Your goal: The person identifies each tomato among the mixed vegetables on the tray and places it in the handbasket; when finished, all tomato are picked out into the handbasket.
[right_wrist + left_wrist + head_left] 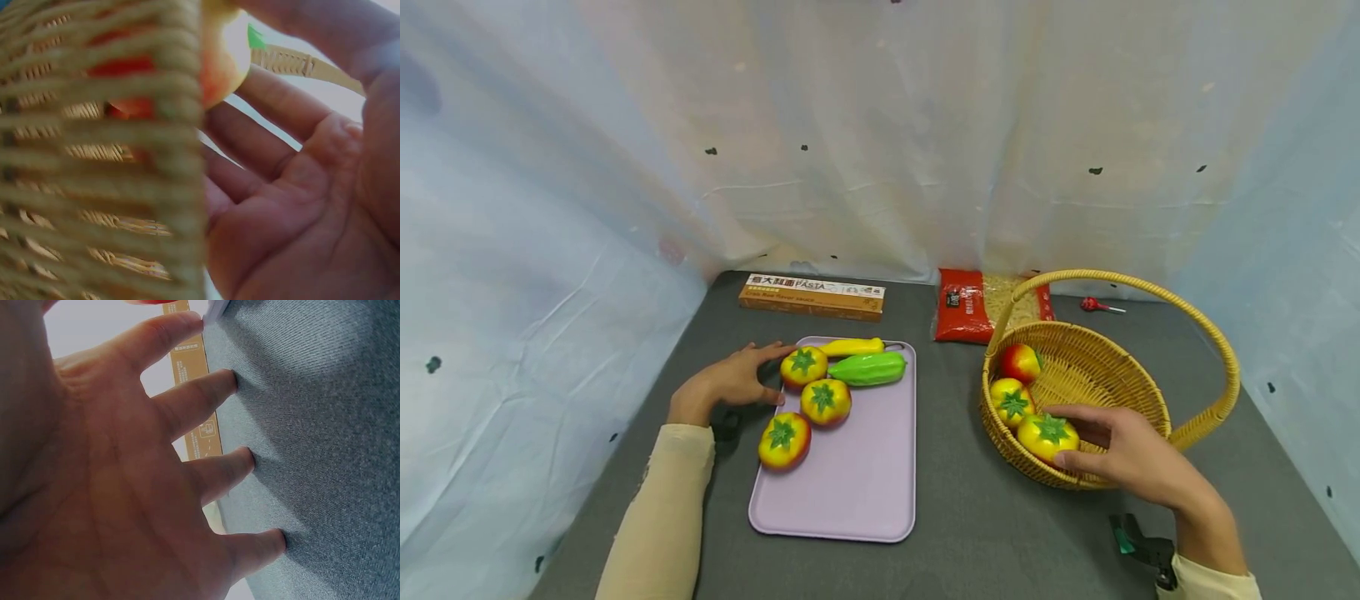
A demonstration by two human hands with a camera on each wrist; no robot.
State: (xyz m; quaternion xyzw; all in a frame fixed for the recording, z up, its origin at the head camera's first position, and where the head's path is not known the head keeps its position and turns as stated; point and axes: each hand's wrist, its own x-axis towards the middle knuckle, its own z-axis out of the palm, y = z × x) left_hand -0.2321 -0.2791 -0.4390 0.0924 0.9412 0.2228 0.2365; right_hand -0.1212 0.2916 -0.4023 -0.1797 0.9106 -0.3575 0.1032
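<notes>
My right hand (pixel 1127 450) reaches over the front rim of a yellow wicker basket (pixel 1093 342) and grips a yellow-red toy persimmon (pixel 1048 437) between thumb and fingers. Beside it in the basket lie another persimmon (pixel 1012 402) and a redder round fruit (pixel 1019 363). My left hand (pixel 733 379) is spread at the left edge of a lilac tray (pixel 850 492), fingertips on the dark cloth in the left wrist view. Its nearest persimmon (pixel 803 367) sits on the tray with two others (pixel 825 402), a yellow pepper (pixel 853 347) and a green vegetable (pixel 868 369).
A pasta box (pixel 812 297) lies behind the tray. A red bag of pasta (pixel 970 308) lies behind the basket, whose tall handle (pixel 1217 358) arches over its right side. A red lollipop (pixel 1097 305) is at the back right. White sheeting (pixel 880 150) encloses the table.
</notes>
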